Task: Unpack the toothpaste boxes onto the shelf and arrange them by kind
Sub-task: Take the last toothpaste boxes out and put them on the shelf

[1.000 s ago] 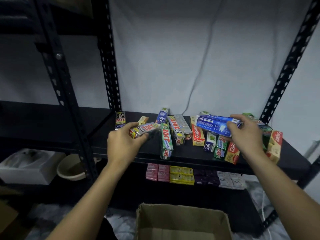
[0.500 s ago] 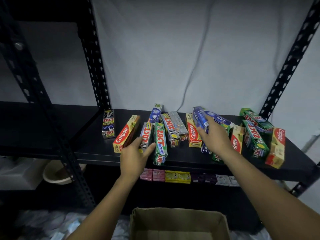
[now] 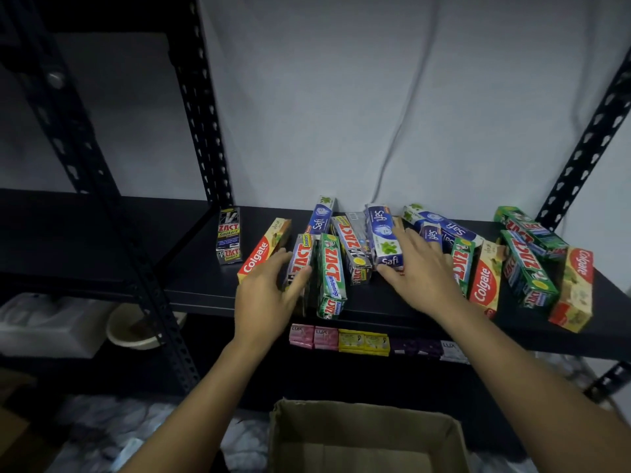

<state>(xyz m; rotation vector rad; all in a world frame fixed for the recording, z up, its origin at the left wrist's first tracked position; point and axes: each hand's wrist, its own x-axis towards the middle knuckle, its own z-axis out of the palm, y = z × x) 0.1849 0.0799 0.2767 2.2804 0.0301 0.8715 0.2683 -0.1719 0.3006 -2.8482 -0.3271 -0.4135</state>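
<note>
- left hand (image 3: 264,295) – fingers loose, thumb against the grey ZACT box (image 3: 300,259), looks more like touching than gripping
- right hand (image 3: 421,273) flat, spread over the blue Safi box (image 3: 384,233)
- toothpaste boxes (image 3: 485,281) lie jumbled along the black shelf (image 3: 198,274) – brands mixed

Red and cream are being shown by the left Colgate box (image 3: 263,251), green with red lettering by the Zact Whitening box (image 3: 331,274), blue and white by the central Safi box (image 3: 383,233); the shelf (image 3: 199,279) is being seen as black, the carton (image 3: 362,435) as brown.
</note>
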